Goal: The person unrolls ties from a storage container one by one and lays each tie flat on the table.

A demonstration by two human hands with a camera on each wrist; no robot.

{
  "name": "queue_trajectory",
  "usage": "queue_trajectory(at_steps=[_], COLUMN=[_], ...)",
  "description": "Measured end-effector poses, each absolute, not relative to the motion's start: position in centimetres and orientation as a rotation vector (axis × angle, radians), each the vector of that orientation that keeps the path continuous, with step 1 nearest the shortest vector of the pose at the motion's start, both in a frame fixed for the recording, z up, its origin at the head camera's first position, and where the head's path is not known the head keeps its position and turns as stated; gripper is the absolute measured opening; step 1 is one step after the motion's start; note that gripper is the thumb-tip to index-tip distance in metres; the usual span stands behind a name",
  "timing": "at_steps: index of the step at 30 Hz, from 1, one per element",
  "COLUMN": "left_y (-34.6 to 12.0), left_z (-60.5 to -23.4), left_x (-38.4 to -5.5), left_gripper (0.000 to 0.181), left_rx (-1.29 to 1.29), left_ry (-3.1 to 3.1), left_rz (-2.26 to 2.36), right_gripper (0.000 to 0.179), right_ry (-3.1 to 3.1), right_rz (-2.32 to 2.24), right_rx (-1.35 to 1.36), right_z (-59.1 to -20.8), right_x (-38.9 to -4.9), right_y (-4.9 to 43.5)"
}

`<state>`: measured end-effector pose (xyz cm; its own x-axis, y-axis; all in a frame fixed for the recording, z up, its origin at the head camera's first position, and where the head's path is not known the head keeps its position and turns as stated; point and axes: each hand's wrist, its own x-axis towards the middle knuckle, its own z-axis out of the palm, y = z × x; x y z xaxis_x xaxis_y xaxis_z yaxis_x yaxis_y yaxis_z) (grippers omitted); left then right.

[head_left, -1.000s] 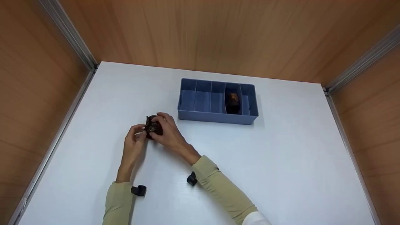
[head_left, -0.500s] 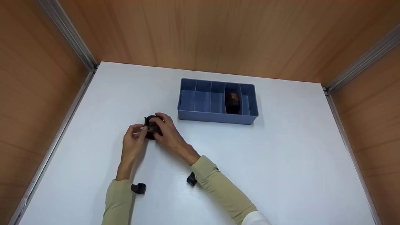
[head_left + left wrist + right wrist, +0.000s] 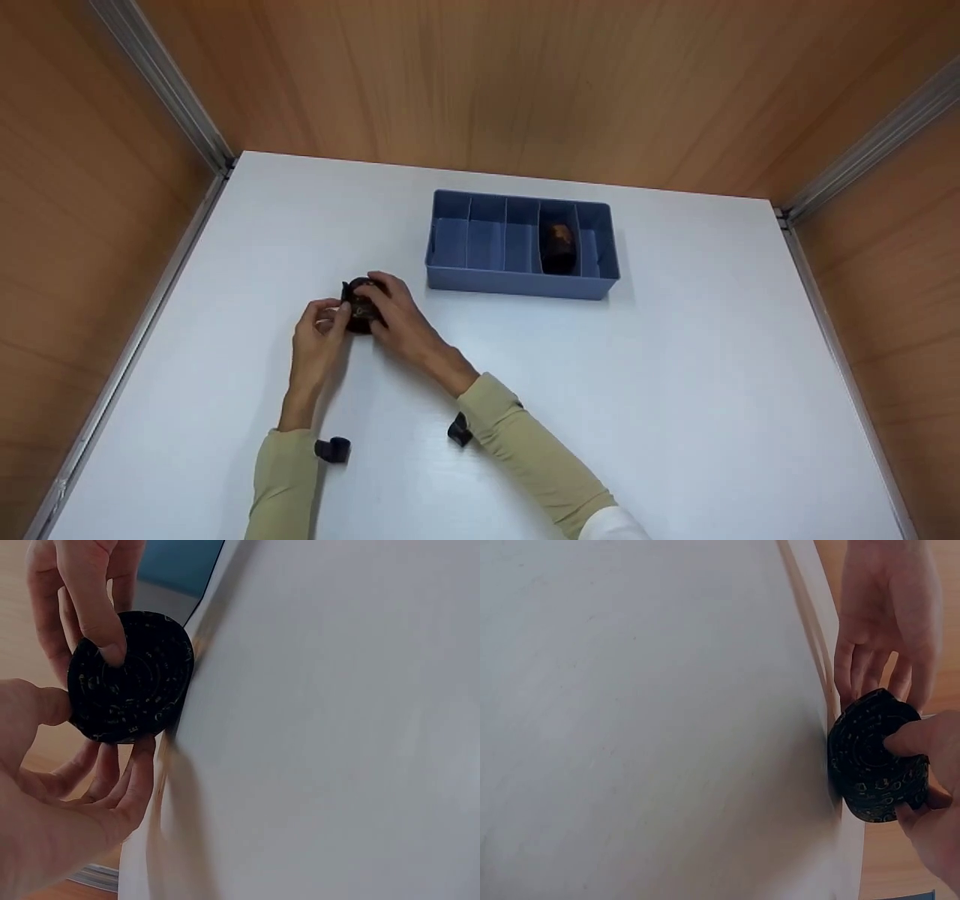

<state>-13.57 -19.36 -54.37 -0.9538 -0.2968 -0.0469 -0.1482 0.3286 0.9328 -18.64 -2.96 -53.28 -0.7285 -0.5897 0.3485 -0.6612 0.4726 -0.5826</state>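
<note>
A dark, small-patterned necktie [image 3: 360, 321], rolled into a coil, is between both hands at the left of the white table. My left hand [image 3: 313, 354] pinches the coil's outer edge from the left, thumb and fingertips on its rim. From the right, my right hand [image 3: 407, 326] grips the roll. The spiral end of the necktie [image 3: 154, 679] faces the left wrist view, with a thumb pressed on it. In the right wrist view the necktie [image 3: 870, 787] shows its patterned side and a pointed flap standing off the roll near the left fingers.
A blue tray [image 3: 517, 283] with a row of compartments stands beyond the hands to the right. One compartment, second from the right, holds a dark roll [image 3: 559, 251] with an orange patch. Wooden walls [image 3: 510, 90] enclose the white table [image 3: 675, 360].
Both hands have shifted slightly left with the necktie. The flap at its left edge lies closer to the roll, and the roll has turned a little. The tray stays put.
</note>
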Motion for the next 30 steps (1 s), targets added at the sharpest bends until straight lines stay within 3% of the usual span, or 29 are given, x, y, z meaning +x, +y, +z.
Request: queue_trajectory(at_steps=[22, 30], left_y=[-20.6, -21.0], left_z=[-54.3, -54.3], left_x=[-14.3, -14.6], left_gripper=[0.028, 0.033], left_rx=[0.518, 0.597], left_ry=[-2.352, -2.339], left_rz=[-1.509, -1.388], right_gripper=[0.051, 0.054], right_ry=[-2.612, -2.612], right_rz=[1.046, 1.074], right_rx=[1.113, 1.101], right_z=[-54.0, -54.2], right_x=[-18.8, -18.9], right_y=[-2.3, -2.2])
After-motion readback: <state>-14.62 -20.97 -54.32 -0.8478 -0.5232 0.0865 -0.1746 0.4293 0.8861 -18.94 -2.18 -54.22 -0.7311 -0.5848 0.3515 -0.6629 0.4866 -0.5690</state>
